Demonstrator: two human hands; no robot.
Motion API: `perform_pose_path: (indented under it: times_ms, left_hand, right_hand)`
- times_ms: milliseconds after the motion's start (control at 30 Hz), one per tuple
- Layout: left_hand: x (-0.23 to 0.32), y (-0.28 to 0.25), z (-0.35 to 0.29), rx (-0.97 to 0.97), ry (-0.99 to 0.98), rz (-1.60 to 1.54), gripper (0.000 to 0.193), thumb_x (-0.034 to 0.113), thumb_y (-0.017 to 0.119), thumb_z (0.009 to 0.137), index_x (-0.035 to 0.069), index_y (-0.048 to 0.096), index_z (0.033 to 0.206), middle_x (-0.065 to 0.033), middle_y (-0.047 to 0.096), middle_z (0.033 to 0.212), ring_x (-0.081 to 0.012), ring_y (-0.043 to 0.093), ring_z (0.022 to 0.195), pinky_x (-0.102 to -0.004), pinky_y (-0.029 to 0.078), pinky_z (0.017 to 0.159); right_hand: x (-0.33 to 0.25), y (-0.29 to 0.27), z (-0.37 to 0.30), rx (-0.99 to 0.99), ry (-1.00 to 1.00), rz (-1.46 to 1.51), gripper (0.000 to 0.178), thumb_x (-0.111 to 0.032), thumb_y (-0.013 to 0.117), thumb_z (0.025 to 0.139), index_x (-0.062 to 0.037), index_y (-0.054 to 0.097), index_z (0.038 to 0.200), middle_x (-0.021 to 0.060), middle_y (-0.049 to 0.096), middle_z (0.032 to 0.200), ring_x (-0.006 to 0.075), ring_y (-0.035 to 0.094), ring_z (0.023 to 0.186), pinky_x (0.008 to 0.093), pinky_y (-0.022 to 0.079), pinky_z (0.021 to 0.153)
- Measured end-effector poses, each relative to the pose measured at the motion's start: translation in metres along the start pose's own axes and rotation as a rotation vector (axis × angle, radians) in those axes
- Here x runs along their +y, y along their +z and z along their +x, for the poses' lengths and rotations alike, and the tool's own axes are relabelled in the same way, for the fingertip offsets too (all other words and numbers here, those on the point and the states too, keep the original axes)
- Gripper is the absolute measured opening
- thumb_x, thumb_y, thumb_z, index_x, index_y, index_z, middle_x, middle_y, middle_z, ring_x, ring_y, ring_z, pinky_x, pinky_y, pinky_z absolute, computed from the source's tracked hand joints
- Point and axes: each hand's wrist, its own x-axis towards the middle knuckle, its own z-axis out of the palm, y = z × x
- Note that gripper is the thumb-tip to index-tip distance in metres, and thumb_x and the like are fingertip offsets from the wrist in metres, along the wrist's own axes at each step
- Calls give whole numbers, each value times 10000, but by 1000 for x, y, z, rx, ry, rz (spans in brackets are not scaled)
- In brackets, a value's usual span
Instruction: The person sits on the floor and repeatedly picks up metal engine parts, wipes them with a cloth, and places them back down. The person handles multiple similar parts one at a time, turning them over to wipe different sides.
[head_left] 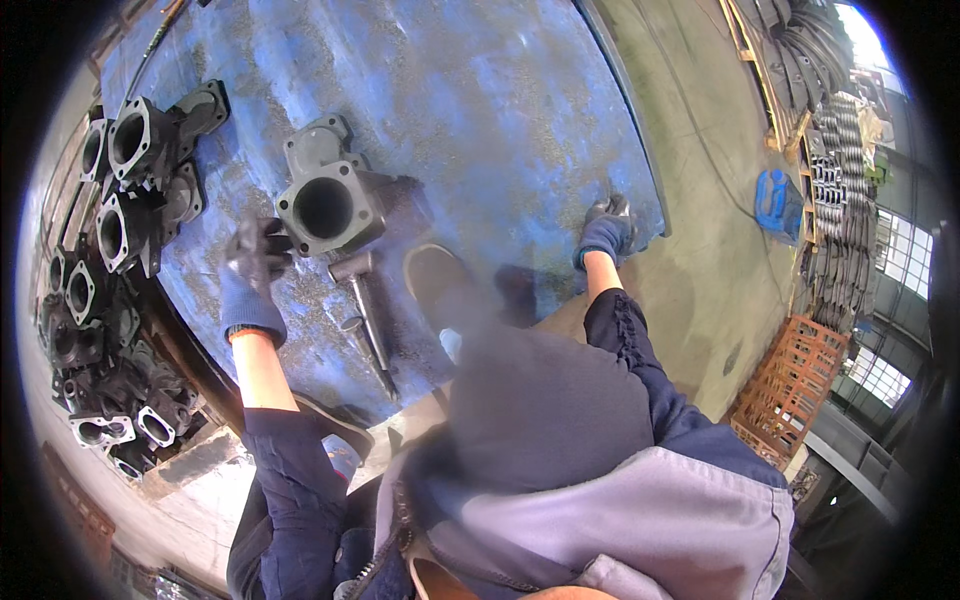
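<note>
A dark grey metal casting with a square flange and a big round bore stands on the blue worktable. My left hand, in a blue glove with a dark coated palm, is at the casting's left side. Its fingers are apart and slightly blurred; whether they touch the flange I cannot tell. Just below the casting lies a hammer, with a thin chisel-like rod beside its handle. Far to the right, my right hand, gloved alike, rests on the tabletop near the edge, fingers curled in, with nothing visible in them.
Several similar castings sit along the table's left side, with more piled lower down. Beyond the right edge are concrete floor, a blue object, stacked metal parts and a rusty crate. A shoe shows below the table's middle.
</note>
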Motion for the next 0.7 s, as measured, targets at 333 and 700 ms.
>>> perform_pose_path:
  times_ms: [333, 700]
  left_hand:
    - [-94, -1, 66, -202, -271, -340, 487, 491, 454, 1020, 84, 615, 1235, -74, 673, 1058, -210, 605, 860, -342, 480, 767]
    - [-88, 30, 70, -252, -174, -570, 514, 370, 549, 987, 27, 533, 1370, -125, 624, 1268, -246, 590, 1139, -360, 461, 979]
  right_hand:
    - [-126, 57, -46, -903, -584, 366, 272, -186, 568, 962, -47, 630, 1187, 156, 694, 977, 254, 673, 878, 378, 523, 773]
    - [-193, 70, -139, -1346, -481, 738, 481, -368, 549, 974, -54, 541, 1340, 195, 647, 1218, 334, 626, 1108, 432, 484, 973]
